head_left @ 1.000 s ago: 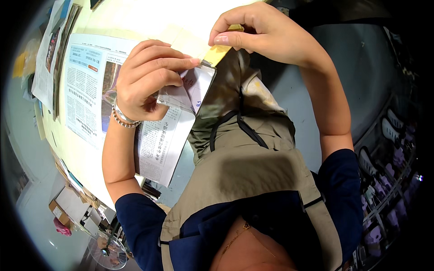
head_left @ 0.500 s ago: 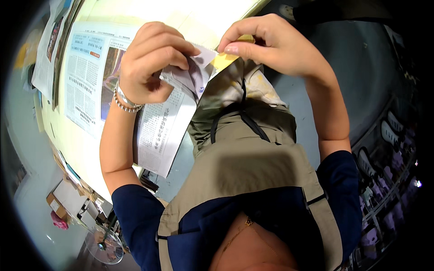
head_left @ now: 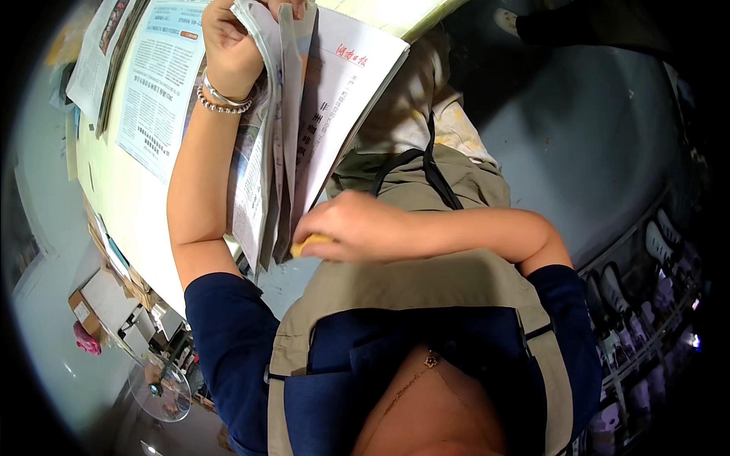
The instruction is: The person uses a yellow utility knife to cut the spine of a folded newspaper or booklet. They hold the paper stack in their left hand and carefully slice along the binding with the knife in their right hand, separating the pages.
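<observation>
At the top of the view, my left hand is closed on the upper part of a folded newspaper. Its layers stand partly raised and fanned apart, hanging over the near edge of the table. Some of my left fingers are hidden behind the sheets. My right hand, slightly blurred, is at the newspaper's lower corner in front of my apron. A small soft-looking yellow piece is pinched in its fingers; its kind is unclear. Under my left forearm, another newspaper lies flat.
The pale table spreads to the left, with a stack of papers at its far left. A clear round fan and a cardboard box are at lower left. Shoes sit on a rack at right. Someone's shoe shows top right.
My right hand has moved down toward my body with the yellow piece, from the newspaper's upper part to its lower corner. My left hand has moved up, and the newspaper is more raised and fanned.
</observation>
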A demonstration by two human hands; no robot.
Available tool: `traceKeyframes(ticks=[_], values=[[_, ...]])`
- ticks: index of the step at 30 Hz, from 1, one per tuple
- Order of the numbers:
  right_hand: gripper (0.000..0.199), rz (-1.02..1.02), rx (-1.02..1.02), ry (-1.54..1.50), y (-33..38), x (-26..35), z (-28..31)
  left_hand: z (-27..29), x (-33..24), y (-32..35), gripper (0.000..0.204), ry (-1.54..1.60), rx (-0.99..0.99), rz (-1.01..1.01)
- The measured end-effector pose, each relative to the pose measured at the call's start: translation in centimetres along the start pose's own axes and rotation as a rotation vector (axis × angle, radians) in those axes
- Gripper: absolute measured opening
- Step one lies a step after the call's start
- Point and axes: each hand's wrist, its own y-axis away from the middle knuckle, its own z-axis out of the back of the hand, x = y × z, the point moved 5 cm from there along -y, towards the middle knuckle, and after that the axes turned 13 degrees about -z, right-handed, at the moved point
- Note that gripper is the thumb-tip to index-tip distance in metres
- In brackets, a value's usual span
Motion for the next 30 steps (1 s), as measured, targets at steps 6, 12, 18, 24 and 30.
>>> traceKeyframes(ticks=[6, 12, 18, 24, 30], values=[[0.015, -0.027, 0.002, 0.01, 0.2, -1.3, 0.3, -0.7, 0.6, -0.6, 0.024, -0.102, 0.18, -0.033], [0.014, -0.18, -0.314, -0.179, 6.9, -1.0, 10.6, -6.0, -1.2, -2.6, 0.012, -0.5, 0.558, 0.168], [0.014, -0.206, -1.024, -0.253, 11.4, 0.2, 16.3, -5.6, -0.8, -1.9, 0.013, -0.458, 0.571, 0.145], [0.013, -0.101, -1.111, -0.172, 10.8, -0.1, 17.0, -4.8, -1.1, -1.7, 0.023, -0.47, 0.515, 0.025], [0.013, 0.01, -1.138, -0.016, 10.6, 0.7, 17.1, -5.1, -1.6, -1.8, 0.018, -0.488, 0.507, -0.05]])
